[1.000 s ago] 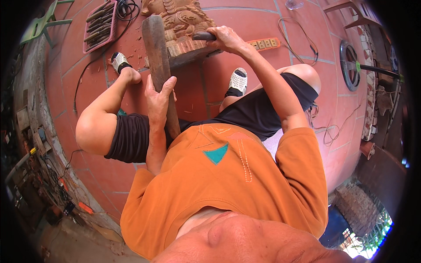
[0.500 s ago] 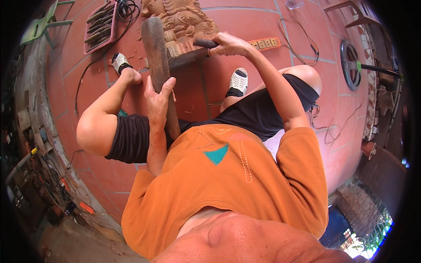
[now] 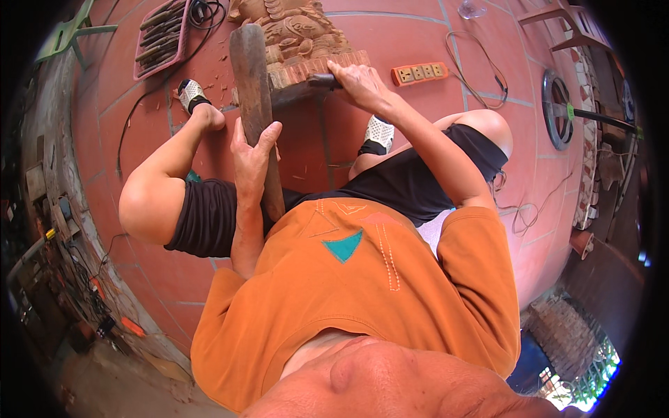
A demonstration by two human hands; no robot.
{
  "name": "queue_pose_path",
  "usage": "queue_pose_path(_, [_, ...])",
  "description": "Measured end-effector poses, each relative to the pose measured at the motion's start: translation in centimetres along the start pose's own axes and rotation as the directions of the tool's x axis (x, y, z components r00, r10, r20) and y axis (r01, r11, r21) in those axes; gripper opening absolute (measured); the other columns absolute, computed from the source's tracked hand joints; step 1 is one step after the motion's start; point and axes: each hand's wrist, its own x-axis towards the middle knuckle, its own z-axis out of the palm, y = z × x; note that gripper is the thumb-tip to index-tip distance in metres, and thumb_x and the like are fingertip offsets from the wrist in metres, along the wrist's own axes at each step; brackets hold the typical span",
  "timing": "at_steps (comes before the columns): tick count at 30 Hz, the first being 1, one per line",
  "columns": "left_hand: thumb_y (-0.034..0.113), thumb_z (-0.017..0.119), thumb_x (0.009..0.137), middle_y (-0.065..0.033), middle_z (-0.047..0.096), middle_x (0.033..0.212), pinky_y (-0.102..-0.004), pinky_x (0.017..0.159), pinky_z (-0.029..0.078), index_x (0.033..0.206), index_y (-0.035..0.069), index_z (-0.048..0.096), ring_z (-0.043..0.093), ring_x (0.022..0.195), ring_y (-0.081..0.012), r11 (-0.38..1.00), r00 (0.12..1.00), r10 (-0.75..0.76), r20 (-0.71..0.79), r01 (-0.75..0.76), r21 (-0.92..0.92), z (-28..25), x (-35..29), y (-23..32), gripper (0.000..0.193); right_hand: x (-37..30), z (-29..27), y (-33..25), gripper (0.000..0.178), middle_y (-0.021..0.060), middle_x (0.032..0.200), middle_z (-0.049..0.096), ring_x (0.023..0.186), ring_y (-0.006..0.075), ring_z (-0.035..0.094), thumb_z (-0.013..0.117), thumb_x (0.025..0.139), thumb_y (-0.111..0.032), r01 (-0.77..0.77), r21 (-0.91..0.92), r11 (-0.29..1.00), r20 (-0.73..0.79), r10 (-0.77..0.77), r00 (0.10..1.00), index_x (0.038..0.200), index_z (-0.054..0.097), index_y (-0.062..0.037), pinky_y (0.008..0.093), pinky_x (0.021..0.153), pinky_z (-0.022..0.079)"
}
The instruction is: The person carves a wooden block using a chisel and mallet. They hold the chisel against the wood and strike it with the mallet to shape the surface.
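My left hand (image 3: 252, 157) is closed round a long, worn wooden club (image 3: 251, 76). Its thick rounded end points away from me, and its narrow end rests against my lap and shirt. Farther out, my right hand (image 3: 362, 87) grips a short, dark-handled tool (image 3: 323, 81), with the fingers bent over it at the near edge of a carved wooden figure (image 3: 300, 38). What the tool's other end looks like is hidden. The figure's reddish base sits on a dark support (image 3: 296, 94) between my feet.
A pink tray (image 3: 162, 42) of chisel-like tools stands far left, near a coiled black cable (image 3: 205, 12). An orange power strip (image 3: 419, 73) lies right of the figure, its cord looping over red tiles. Wood chips litter the floor by my left foot (image 3: 191, 96). A wheel-like ring (image 3: 557, 108) is at right.
My right hand has shifted slightly and its tool now lies a little lower, by the figure's base edge. The left hand and club stay almost as they were.
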Motion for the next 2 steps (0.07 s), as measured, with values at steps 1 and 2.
queue_pose_path(1, [0.023,0.074,0.094,0.0002,0.059,0.074,-0.0226,0.051,0.046,0.115,0.005,0.057,0.056,0.057,-0.0081,1.0,1.0,-0.001,0.001,0.001,-0.005,0.02,0.03,0.1,0.033,-0.27,0.03,-0.47,0.072,0.0239,0.095,0.072,0.091,0.0423,0.07,0.077,0.079,-0.017,-0.023,-0.043,0.999,0.058,0.026,0.998,0.145,0.048,-0.0121,0.0513,0.077,0.056])
queue_pose_path(2, [0.023,0.074,0.094,0.0002,0.059,0.074,-0.0226,0.051,0.046,0.115,0.005,0.057,0.056,0.057,-0.0081,1.0,1.0,-0.002,0.001,0.002,-0.005,0.04,0.04,0.09,0.033,-0.26,0.03,-0.44,0.072,0.0239,0.095,0.072,0.091,0.0423,0.07,0.077,0.079,-0.017,-0.023,-0.043,0.999,0.058,0.026,0.998,0.145,0.048,-0.0121,0.0513,0.077,0.056])
